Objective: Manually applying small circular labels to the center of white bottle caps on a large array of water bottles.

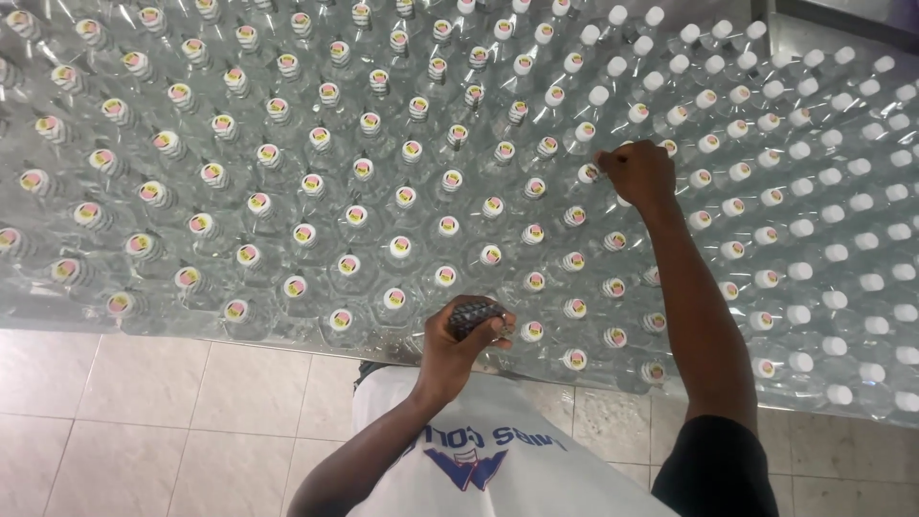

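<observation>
A wide bed of clear plastic bottles (402,206) stands upright and fills the upper view. Bottles on the left and middle carry round pink-and-yellow stickers on their white caps; those on the right have plain white caps (838,254). My left hand (459,340) is closed around a small dark roll-like object (476,316) at the near edge of the bottles. My right hand (637,174) reaches further in, its fingertips pinched on a bottle cap (589,173) at the border between stickered and plain caps. What the fingers pinch is too small to tell.
Beige floor tiles (144,412) lie below the near edge of the bottle bed. My white printed shirt (488,460) and a dark sleeve (713,469) fill the bottom middle. A dark edge shows at the top right corner (842,19).
</observation>
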